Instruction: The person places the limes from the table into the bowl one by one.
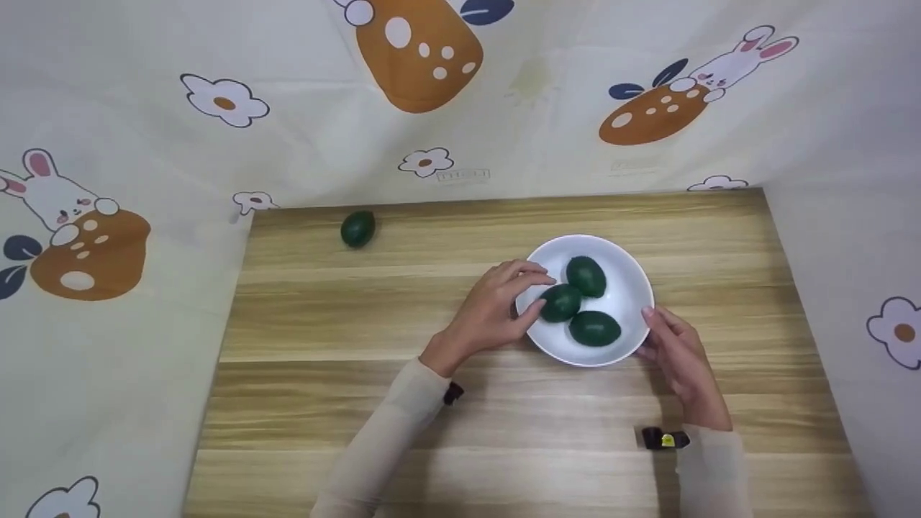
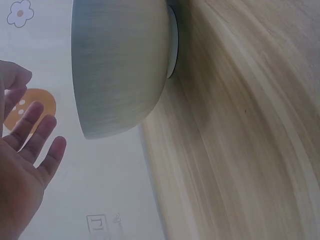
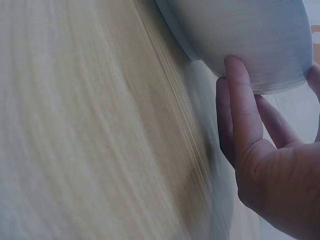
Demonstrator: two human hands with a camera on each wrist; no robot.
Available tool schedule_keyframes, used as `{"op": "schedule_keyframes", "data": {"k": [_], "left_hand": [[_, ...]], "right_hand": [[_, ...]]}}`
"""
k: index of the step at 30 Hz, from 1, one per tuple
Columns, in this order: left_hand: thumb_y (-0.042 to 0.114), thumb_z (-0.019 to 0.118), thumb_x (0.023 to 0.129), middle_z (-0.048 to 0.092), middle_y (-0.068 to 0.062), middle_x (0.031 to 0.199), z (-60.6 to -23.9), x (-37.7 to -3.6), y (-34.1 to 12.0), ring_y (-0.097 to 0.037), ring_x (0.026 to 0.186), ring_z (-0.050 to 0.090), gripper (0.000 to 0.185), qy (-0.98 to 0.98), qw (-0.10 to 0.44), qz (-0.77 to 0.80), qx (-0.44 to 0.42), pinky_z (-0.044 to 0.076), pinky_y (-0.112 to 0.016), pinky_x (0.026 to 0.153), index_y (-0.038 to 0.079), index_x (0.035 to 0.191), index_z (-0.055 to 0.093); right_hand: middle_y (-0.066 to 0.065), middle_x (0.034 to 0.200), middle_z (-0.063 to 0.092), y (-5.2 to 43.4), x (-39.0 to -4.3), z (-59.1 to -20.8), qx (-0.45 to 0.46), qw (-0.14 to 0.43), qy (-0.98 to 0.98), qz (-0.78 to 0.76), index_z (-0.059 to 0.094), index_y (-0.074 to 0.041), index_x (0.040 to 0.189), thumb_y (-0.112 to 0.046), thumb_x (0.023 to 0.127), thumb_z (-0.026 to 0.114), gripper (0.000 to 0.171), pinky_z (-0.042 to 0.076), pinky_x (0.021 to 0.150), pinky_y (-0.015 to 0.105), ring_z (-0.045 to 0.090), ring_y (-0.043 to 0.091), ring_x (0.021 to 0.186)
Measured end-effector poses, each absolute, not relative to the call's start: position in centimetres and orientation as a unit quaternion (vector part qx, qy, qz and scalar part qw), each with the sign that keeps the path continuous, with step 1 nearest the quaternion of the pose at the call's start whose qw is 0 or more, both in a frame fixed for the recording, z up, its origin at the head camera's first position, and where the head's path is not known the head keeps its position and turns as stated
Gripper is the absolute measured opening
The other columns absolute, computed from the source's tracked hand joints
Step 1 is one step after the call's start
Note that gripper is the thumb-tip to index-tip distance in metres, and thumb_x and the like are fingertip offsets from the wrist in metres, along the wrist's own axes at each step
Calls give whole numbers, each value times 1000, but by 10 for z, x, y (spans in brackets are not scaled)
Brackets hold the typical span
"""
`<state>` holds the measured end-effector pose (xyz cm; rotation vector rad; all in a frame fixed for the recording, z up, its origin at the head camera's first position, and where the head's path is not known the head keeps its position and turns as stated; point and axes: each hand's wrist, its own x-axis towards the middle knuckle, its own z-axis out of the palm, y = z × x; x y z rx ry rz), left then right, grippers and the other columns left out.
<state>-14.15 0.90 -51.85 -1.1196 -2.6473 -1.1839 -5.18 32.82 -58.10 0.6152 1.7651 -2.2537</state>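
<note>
A white bowl (image 1: 629, 277) stands on the wooden table, with three dark green avocado-like fruits inside: an upper one (image 1: 586, 276), a left one (image 1: 560, 303) and a lower one (image 1: 595, 329). Over the bowl's left rim reaches my left hand (image 1: 496, 302), thumb and forefinger parted beside the left fruit; whether they touch it I cannot tell. In the left wrist view its fingers (image 2: 37, 145) are spread above the rim. My right hand (image 1: 680, 352) holds the bowl's right side, thumb at the rim. Its fingers (image 3: 242, 105) press the bowl's outer wall (image 3: 250, 35) from below.
A fourth dark green fruit (image 1: 358, 229) lies alone near the table's back left corner. Pale printed cloth (image 1: 309, 158) hangs behind the wooden table (image 1: 324, 309) and along both sides. Small black devices (image 1: 665, 439) sit at the wrists.
</note>
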Motion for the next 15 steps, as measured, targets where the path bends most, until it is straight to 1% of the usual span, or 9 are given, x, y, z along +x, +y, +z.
{"op": "schedule_keyframes", "data": {"k": [4, 6, 8, 15], "left_hand": [[23, 71, 99, 68, -1, 134, -517, -143, 4, -18, 129, 62, 30, -853, 16, -377, -361, 49, -39, 115, 18, 128, 73], [24, 70, 99, 68, -1, 134, -516, -144, 1, -18, 129, 62, 30, -854, 13, -376, -359, 48, -38, 115, 19, 129, 73], [24, 71, 99, 69, 0, 133, -516, -145, -1, -17, 128, 62, 30, -858, 10, -373, -353, 49, -38, 114, 20, 129, 73], [26, 69, 100, 68, 0, 134, -519, -148, -13, -18, 129, 61, 30, -864, 8, -367, -344, 47, -41, 114, 21, 130, 72]], "right_hand": [[-6, 107, 79, 328, -51, -582, 205, 100, 603, -765, 77, -27, 118, -27, 111, 56, 22, 66, 82, 32, 77, 9, 96], [-5, 106, 79, 327, -51, -582, 202, 95, 600, -768, 77, -25, 116, -26, 111, 55, 23, 66, 81, 32, 77, 9, 95], [-6, 107, 79, 328, -51, -581, 200, 100, 603, -765, 77, -26, 117, -27, 111, 55, 23, 66, 81, 31, 77, 9, 96], [-7, 107, 78, 329, -53, -579, 202, 109, 612, -757, 75, -22, 122, -30, 110, 56, 23, 65, 83, 30, 77, 8, 98]]}}
